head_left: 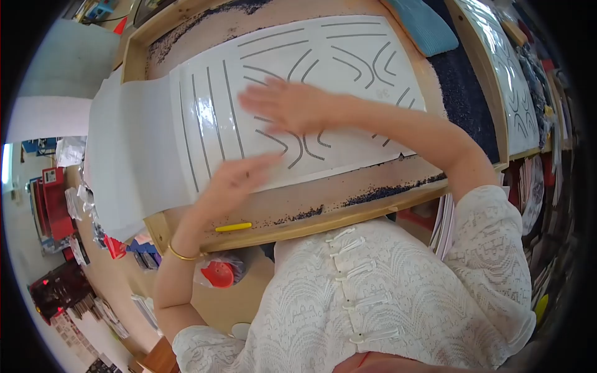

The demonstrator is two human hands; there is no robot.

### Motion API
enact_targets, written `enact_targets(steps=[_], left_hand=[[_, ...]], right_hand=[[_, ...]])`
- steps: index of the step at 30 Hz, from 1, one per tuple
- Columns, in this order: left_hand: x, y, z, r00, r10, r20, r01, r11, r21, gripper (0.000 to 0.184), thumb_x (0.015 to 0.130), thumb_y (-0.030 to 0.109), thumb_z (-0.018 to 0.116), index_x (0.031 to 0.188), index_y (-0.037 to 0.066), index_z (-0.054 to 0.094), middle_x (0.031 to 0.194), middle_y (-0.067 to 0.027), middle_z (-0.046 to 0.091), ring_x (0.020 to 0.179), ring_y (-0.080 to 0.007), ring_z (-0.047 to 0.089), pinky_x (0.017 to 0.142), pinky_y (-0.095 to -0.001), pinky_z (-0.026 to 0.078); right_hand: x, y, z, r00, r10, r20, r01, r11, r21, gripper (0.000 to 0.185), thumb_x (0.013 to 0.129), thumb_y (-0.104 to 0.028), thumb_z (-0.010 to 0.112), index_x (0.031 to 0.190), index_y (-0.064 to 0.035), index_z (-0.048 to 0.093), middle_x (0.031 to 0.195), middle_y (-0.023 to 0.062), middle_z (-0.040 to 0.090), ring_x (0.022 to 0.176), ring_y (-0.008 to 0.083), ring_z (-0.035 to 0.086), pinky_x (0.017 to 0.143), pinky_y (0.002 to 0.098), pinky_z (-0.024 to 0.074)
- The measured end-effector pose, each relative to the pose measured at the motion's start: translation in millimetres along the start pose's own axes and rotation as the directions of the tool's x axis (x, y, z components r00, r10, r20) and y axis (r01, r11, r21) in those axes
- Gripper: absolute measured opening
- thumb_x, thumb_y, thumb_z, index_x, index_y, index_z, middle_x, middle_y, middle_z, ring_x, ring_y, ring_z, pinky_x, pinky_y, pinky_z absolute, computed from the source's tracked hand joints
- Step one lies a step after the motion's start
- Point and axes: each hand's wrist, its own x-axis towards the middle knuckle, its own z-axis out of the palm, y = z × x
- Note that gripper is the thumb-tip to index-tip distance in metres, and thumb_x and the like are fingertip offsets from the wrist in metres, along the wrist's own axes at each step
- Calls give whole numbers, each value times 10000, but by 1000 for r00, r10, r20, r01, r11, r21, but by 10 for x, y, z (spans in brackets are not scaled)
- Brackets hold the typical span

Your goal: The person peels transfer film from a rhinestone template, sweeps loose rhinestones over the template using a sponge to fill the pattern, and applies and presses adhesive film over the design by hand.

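A glossy clear-white sheet [348,146] with rows of dark dotted straight and curved lines lies across a shallow wooden-rimmed tray. My right hand [289,107] is flat over the middle of the sheet, fingers stretched out and slightly blurred. It holds nothing. Nearer the front edge, my left hand [242,180] rests on or just over the sheet with its fingers extended, also empty. Whether either palm presses on the sheet cannot be made out. White backing paper [134,149] reaches past the tray's left side. A slim yellow tool [233,227] lies by the front rim.
Small dark beads [469,93] are heaped along the tray's right side and scattered near the wooden rim [348,217]. A blue folded cloth [426,28] sits at the back right. Another patterned sheet [507,81] lies beyond. Below stands a red basket [217,273].
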Motion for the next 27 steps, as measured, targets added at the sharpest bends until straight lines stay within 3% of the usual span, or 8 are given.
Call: enact_targets(steps=[4,9,12,15,18,20,22,27], left_hand=[[42,-235,-524,822,85,-563,89,957,275,403,989,214,650,1354,43,639,1309,-147,692,1227,-213,624,1036,-350,475],[248,-758,-882,553,328,-766,635,429,643,589,955,260,691,1489,93,506,1458,-165,570,1383,-340,494,1180,-438,331],[207,-965,-1116,627,142,-766,483,701,525,625,953,212,683,1532,152,454,1547,-180,475,1482,-400,341,1188,-471,280],[155,-1051,-1208,702,274,-657,250,769,588,523,977,126,617,1489,166,521,1554,-162,473,1423,-397,395,1164,-442,327],[170,-1111,-1186,730,207,-652,238,817,526,480,973,38,560,1428,184,595,1545,-132,497,1313,-356,467,1136,-407,366],[221,-1142,-1194,716,221,-662,287,771,568,468,967,27,542,1396,191,627,1543,-114,505,1274,-327,472,1120,-390,382],[230,-1121,-1165,705,210,-677,305,772,558,469,964,23,525,1386,194,638,1545,-105,507,1263,-313,469,1113,-385,388],[236,-1146,-1153,669,199,-716,223,866,448,467,968,54,501,1405,173,619,1539,-103,513,1255,-311,461,1104,-401,381]], right_hand=[[-577,-764,-180,988,-139,74,124,977,171,722,1069,-483,365,1594,0,248,1688,150,203,1566,266,178,1278,464,131],[-922,-942,-300,966,-193,171,122,925,360,698,1077,-459,370,1589,4,260,1675,146,244,1560,261,196,1282,447,125],[-1066,-875,-411,946,-177,272,-45,759,650,629,1081,-407,406,1559,-4,345,1631,145,348,1535,266,274,1282,441,125],[-1107,-661,-820,931,153,332,-321,777,542,498,1086,-290,423,1516,-37,442,1547,178,461,1469,324,388,1259,431,227],[-1048,-220,-849,815,455,-360,-190,796,575,472,1090,-275,437,1516,-73,455,1569,127,451,1479,302,374,1255,434,205],[-1034,27,-620,757,470,-454,-273,858,435,502,1089,-279,436,1554,-94,400,1612,113,387,1526,274,292,1272,469,129],[-1123,226,-456,919,339,-201,-377,904,-199,523,1090,-283,429,1585,-133,351,1653,92,321,1550,261,231,1273,485,113],[-1172,236,-433,908,409,-91,-419,878,-233,573,1085,-340,433,1624,-231,273,1690,35,241,1569,248,163,1276,500,87]])
